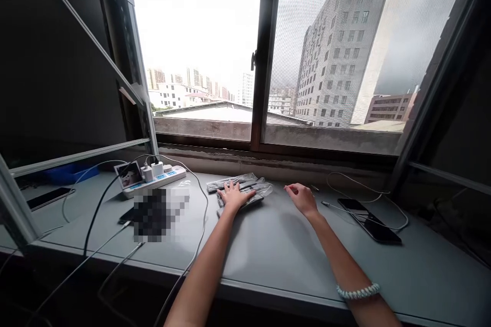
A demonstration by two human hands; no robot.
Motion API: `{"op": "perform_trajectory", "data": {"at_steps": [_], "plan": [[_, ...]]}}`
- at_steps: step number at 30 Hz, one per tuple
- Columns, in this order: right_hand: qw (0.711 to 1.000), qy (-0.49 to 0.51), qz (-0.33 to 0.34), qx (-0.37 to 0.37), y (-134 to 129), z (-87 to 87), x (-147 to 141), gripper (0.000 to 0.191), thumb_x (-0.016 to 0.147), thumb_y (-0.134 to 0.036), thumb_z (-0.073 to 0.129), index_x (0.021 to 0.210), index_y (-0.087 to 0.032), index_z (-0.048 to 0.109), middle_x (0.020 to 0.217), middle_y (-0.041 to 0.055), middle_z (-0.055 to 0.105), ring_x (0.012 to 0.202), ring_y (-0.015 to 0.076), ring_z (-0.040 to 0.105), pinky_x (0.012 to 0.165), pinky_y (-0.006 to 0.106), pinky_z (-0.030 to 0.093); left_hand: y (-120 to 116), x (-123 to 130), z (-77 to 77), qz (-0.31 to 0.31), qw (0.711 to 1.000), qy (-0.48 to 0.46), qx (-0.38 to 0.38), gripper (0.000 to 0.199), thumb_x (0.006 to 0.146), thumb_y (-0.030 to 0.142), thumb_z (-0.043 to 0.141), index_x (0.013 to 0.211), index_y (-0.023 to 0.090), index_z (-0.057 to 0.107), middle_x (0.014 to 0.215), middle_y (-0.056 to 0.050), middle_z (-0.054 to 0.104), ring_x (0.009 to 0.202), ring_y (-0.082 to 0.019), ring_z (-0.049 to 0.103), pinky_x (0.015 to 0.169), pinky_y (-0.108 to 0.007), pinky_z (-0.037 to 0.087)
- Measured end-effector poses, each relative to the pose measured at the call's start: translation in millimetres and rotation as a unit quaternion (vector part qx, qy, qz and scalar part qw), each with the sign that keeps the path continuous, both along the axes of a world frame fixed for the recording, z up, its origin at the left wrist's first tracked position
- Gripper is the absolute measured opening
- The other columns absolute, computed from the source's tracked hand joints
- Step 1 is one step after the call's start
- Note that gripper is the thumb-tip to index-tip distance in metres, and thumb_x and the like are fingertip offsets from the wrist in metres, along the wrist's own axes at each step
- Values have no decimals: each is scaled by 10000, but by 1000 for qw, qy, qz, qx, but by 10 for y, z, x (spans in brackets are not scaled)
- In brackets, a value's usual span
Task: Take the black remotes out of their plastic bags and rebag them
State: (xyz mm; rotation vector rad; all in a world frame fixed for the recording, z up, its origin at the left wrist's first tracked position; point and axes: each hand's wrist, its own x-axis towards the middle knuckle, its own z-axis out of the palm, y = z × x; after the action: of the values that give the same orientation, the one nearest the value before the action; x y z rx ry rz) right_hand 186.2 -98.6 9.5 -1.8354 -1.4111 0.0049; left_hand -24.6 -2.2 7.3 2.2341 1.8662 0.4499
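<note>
My left hand (233,196) lies with fingers spread on a pile of grey, dark-striped flat pieces (251,182), partly wrapped in clear plastic; what they are I cannot make out. The hand covers the middle of the pile. To the right, apart from the pile, my right hand (302,199) hovers over or rests on the tabletop with its fingers pinched together. Anything between those fingertips is too small to tell. A braided band (358,292) circles the right forearm.
On the grey tabletop (268,260), a black phone (370,220) with a white cable lies right. Left are a power strip (164,179) with chargers, a blurred-out patch (157,214), another phone (51,198), a blue tray (71,173) and loose cables. Metal shelf posts flank the window.
</note>
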Motion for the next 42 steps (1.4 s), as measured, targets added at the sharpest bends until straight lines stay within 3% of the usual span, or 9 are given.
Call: {"op": "perform_trajectory", "data": {"at_steps": [4,7,14,19,23,28,35,39,42], "plan": [[1000,-4,6,-16,-2,23,-30,294,815,-418,430,764,-255,670,828,31,681,766,210,613,601,286,406,22,-44,-12,48,999,-8,12,951,665,790,360,1367,148,350,1478,-162,189,1355,-396,54,1053,-575,63],[999,-9,13,-29,-4,45,-51,284,811,-416,440,765,-251,667,826,31,682,765,211,610,605,287,405,15,-44,-15,55,998,-14,4,966,635,814,354,1375,194,339,1474,-148,216,1362,-380,26,1062,-553,61],[998,-25,37,-44,17,44,-86,264,809,-400,448,783,-252,665,862,29,682,785,211,605,621,296,390,-43,14,-15,8,1000,-20,18,895,688,799,268,1364,220,365,1470,-127,240,1366,-362,60,1065,-547,70],[998,-29,45,-40,10,30,-73,274,812,-396,447,785,-241,671,898,56,681,789,218,600,624,314,375,-78,106,-39,-128,991,10,46,772,795,693,214,1374,198,337,1459,-90,284,1360,-272,178,1090,-454,128],[997,-28,48,-46,0,32,-65,264,806,-402,447,777,-254,663,892,41,681,785,209,597,640,310,378,-115,167,-28,-96,991,62,64,749,814,668,169,1337,183,397,1413,-113,365,1315,-313,267,1074,-520,105],[996,-35,46,-65,15,17,-63,272,798,-409,448,776,-244,663,877,15,681,766,194,596,658,301,385,-136,175,-27,-71,993,90,42,837,773,731,156,1375,177,336,1443,-134,300,1347,-342,170,1060,-568,62],[995,-42,45,-75,21,-3,-55,274,803,-401,470,795,-228,682,898,55,680,763,200,586,646,292,387,-91,151,-73,-193,978,63,54,732,796,707,202,1339,250,381,1491,-50,203,1379,-278,80,1090,-520,63],[995,-42,52,-77,13,2,-51,287,816,-410,456,807,-238,686,911,57,678,764,196,589,651,290,386,-86,170,-75,-168,981,68,62,721,796,704,208,1262,215,460,1476,-87,238,1381,-270,69,1086,-531,3],[994,-48,47,-82,17,-1,-57,279,813,-408,461,802,-240,684,898,34,679,760,181,596,647,275,385,-106,167,-67,-165,981,71,68,836,701,788,286,1282,205,435,1488,-107,192,1381,-293,14,1071,-556,-43]]}}
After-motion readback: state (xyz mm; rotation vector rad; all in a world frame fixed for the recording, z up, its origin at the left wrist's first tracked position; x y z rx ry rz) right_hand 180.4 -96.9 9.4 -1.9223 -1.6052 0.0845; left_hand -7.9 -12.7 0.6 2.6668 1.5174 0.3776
